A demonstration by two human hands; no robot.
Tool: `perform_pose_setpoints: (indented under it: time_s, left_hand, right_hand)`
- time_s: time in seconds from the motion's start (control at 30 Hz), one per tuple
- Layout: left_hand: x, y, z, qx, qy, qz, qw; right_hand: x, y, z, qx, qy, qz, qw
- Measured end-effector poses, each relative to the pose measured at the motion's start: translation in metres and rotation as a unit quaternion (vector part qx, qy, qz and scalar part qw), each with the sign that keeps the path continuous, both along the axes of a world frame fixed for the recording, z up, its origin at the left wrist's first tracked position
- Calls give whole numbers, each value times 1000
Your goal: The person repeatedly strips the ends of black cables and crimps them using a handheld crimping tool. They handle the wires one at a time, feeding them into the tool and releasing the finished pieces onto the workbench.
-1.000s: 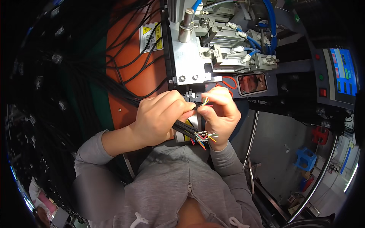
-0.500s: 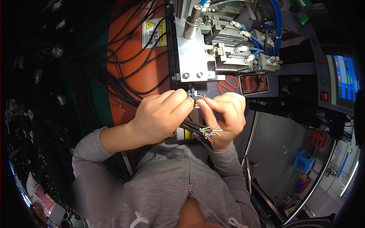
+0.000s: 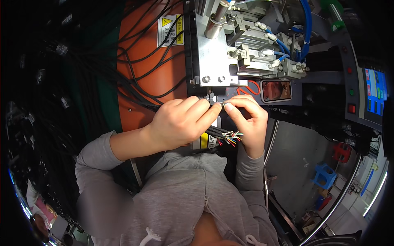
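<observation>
- Both hands are right at the heart of it: the left hand (image 3: pixel 180 121) has thumb and forefinger closed in a narrow grip on short wire ends (image 3: pixel 222 104), its other fingers curled.
- Facing it, the right hand (image 3: pixel 248 117) pinches at those same wire ends, thumb against forefinger; the exact contact is too small to make out.
- Those ends sit between the two sets of fingertips, just in front of a small fixture (image 3: pixel 211 98) below the metal plate (image 3: pixel 213 57).
- Now the black cable bundle (image 3: pixel 216 131), coming out from under the left hand: dark sleeves enclosing coloured wires (image 3: pixel 232 137), which fan out in red, blue, yellow, green and white beside the right wrist.
- Under that bundle, a yellow-and-white label (image 3: pixel 210 140) with dark characters, partly covered.
- Over on the orange table (image 3: pixel 140 119), a white-and-yellow warning label (image 3: pixel 171 30) shows a triangle symbol and printed lines, loose black cables crossing it.
- To the right, a lit phone (image 3: pixel 276 91) lies beside red loop handles (image 3: pixel 251 87).
- Further right, a blue control screen (image 3: pixel 375 92) carries coloured blocks, its writing too small to read.
</observation>
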State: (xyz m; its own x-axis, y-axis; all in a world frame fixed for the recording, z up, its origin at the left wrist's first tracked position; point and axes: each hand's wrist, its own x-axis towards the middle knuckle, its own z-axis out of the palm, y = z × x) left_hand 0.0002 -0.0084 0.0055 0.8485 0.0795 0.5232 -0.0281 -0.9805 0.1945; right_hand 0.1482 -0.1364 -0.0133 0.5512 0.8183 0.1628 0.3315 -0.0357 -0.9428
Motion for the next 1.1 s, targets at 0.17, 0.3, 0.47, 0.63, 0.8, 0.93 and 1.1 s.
perform_pose_setpoints:
  time_s: [0.17,0.3,0.47,0.63,0.8,0.93,1.1]
  left_hand:
    - [2,-2,-3,7,42,-1,999]
    - [1,-4,-8,20,61,10,998]
    - [0,-8,-4,19,85,38,995]
    - [2,-8,-4,15,77,49,996]
    - [4,-5,-6,34,55,51,997]
    - [5,-1,-10,19,27,46,998]
    - [7,4,-11,-7,7,45,999]
  right_hand:
    - [-11,13,-7,13,-177,-64,982]
    - [-15,19,-9,15,-228,-65,971]
    - [-18,15,-10,-4,-235,-50,971]
    - [-16,18,-22,26,-164,-62,984]
    - [-16,17,-35,12,44,-60,997]
    - [-17,18,-46,25,399,-39,916]
    - [-18,14,-46,12,205,-35,978]
